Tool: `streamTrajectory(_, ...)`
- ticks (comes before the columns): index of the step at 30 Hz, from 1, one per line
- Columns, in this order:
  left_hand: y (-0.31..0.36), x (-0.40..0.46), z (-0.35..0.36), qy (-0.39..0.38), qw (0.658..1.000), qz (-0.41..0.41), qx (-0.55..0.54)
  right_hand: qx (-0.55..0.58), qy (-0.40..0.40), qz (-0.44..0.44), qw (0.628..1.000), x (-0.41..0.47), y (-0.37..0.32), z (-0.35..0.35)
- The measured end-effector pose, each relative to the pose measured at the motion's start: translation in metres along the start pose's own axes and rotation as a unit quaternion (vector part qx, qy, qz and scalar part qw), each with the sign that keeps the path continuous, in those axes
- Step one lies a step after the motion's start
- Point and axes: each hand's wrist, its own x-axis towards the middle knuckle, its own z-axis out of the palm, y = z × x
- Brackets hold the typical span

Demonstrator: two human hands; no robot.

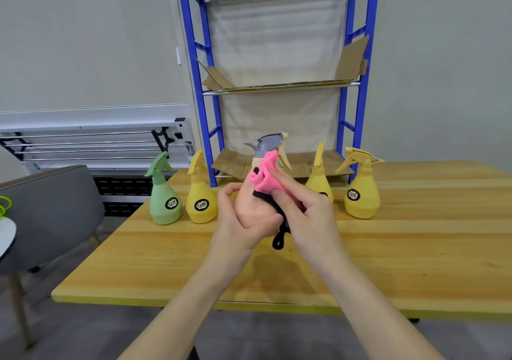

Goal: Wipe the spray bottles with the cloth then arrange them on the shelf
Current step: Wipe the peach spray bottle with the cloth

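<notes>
My left hand (238,221) grips a peach spray bottle (250,206) with a grey trigger head, held up over the wooden table (415,249). My right hand (307,215) presses a pink cloth (264,175) with a black edge and loop against the bottle's neck and side. On the table stand a green bottle (164,196), a yellow bottle (200,193), another yellow bottle (320,178) partly hidden behind my right hand, and a third yellow one (361,188). A further bottle's nozzle shows behind the held one. The blue shelf (357,88) rises behind the table.
The shelf's tiers are lined with cardboard (279,82). A grey chair (50,215) stands at the table's left. A white metal rack (91,143) lies along the wall at the left.
</notes>
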Motion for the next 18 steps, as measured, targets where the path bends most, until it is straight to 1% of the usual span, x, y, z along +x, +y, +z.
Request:
streamTrajectory(4,0.007,0.005,-0.007,-0.001,0.999,0.002,-0.051,0.025,-0.014,0.008,1.000,-0.014,0.001,0.005)
streamTrajectory(6,0.007,0.004,-0.006,-0.002,0.999,0.008,-0.048,0.035,-0.012,0.021,0.999,-0.011,-0.001,0.004)
streamTrajectory(11,0.013,0.001,-0.001,-0.032,0.998,0.039,-0.032,0.049,0.043,0.042,0.997,0.010,-0.010,-0.002)
streamTrajectory(15,0.014,0.009,-0.012,-0.026,0.996,0.032,-0.077,0.071,0.034,0.055,0.995,-0.003,-0.004,0.003)
streamTrajectory(18,0.010,0.010,-0.013,-0.036,0.995,0.016,-0.087,0.097,0.024,0.073,0.992,-0.008,0.001,0.004)
